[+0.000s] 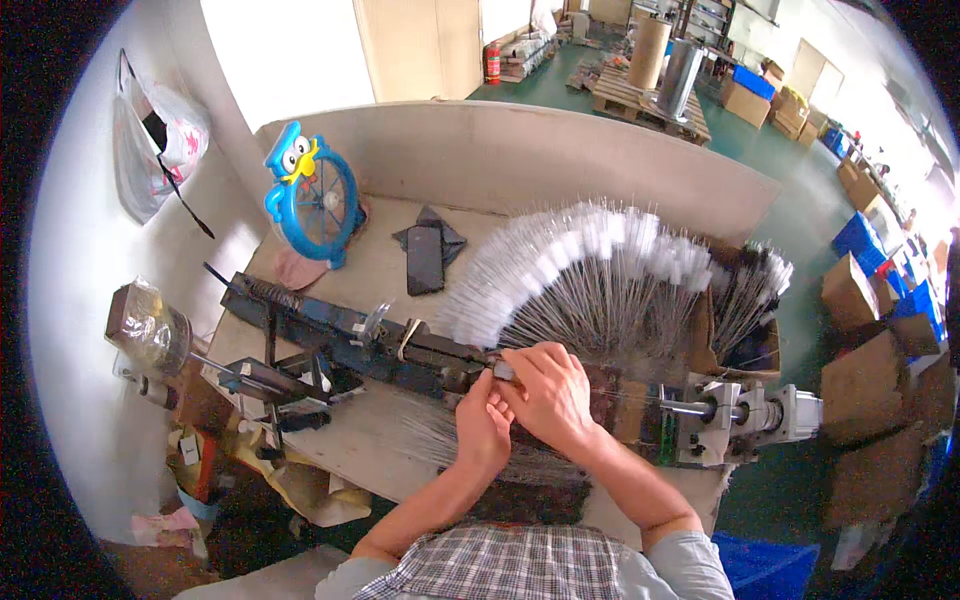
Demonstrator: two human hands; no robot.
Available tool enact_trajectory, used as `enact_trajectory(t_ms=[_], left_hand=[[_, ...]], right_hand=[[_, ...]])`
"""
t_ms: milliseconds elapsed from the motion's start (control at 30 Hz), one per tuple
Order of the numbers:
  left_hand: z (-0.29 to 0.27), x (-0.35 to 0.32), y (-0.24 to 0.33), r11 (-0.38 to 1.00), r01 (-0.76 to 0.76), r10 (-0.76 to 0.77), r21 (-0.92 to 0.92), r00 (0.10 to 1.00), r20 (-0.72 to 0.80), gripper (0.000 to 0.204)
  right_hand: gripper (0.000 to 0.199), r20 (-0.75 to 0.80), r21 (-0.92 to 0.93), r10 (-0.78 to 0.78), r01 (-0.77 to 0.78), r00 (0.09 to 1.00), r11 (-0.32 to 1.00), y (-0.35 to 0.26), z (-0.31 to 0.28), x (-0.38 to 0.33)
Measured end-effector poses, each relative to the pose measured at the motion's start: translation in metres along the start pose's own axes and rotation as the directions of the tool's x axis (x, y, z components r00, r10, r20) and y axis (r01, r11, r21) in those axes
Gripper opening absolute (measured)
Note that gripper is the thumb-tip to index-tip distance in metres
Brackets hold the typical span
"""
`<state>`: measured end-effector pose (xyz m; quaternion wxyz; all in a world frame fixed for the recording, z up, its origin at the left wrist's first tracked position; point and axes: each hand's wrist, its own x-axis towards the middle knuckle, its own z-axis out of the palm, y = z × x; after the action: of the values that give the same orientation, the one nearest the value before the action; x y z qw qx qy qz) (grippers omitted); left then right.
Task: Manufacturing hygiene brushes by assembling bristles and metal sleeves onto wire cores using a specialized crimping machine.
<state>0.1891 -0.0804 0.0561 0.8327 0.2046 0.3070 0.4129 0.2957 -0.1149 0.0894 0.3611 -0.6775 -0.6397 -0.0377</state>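
Note:
Both hands meet at the right end of a long dark metal machine [400, 345]. My left hand [484, 425] has its fingers curled and pressed together beneath the end; what they pinch is hidden. From the right, my right hand [553, 392] closes over the same spot, its fingertips at a small grey piece [503, 371]. Whether it grips that piece or something thinner I cannot tell. Just beyond the hands, a wide fan of thin wire brushes [590, 240] with white tufted ends lies on the table. More thin wires [425, 432] lie on the near side, left of my left forearm.
A motor with a shaft [745, 410] stands at the table's right edge. A carton [765, 350] holds more brushes. Behind the machine are a phone [425, 260] and a blue cartoon-bird fan [318, 205]. A low board [500, 150] walls the table's far side.

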Motion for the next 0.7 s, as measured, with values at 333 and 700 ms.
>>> enact_trajectory(t_ms=[333,700], left_hand=[[0.0,0.005,-0.012,0.995,-0.087,0.091,0.047,0.992,-0.088,0.006],[-0.003,0.004,-0.013,0.995,-0.095,0.095,0.0,0.995,-0.03,0.009]], right_hand=[[0.024,-0.084,-0.04,-0.153,0.15,0.985,0.988,0.016,-0.011,-0.008],[0.023,-0.059,0.069,-0.102,0.106,0.993,0.992,0.012,-0.013,-0.007]])
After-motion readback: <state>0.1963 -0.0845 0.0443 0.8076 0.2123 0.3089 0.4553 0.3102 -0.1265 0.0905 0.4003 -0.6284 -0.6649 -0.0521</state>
